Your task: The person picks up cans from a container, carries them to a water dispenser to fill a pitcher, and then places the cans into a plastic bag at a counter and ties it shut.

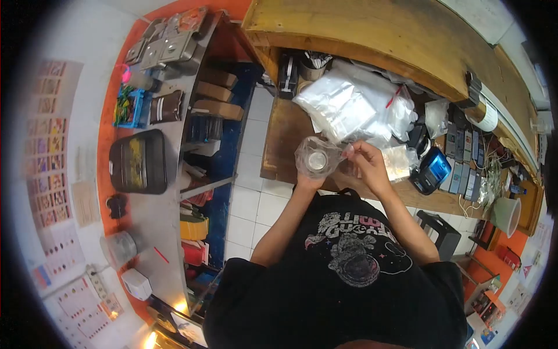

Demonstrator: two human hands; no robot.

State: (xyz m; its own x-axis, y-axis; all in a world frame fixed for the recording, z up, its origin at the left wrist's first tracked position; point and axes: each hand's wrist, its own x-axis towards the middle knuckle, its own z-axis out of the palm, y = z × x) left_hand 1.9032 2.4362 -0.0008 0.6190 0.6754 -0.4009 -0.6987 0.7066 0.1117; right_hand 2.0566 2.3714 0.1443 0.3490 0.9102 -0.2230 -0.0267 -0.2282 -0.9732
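A clear plastic bag (301,152) with a small round silvery-white container (317,161) in it is held up over the wooden desk. My left hand (311,181) is closed round the lower side of the bag, and most of its fingers are hidden behind it. Pinched between the fingertips of my right hand (370,166) is the gathered edge of the same bag, drawn out to the right. Just beyond the hands lies a pile of clear plastic bags (343,104).
A blue-screened card terminal (436,171) and several phone-like devices (459,148) lie on the desk's right. A raised wooden shelf (372,26) overhangs its back. Leftward, a metal counter (160,218) holds a black tray (138,161), a blue basket (129,107) and lidded metal pans (177,46).
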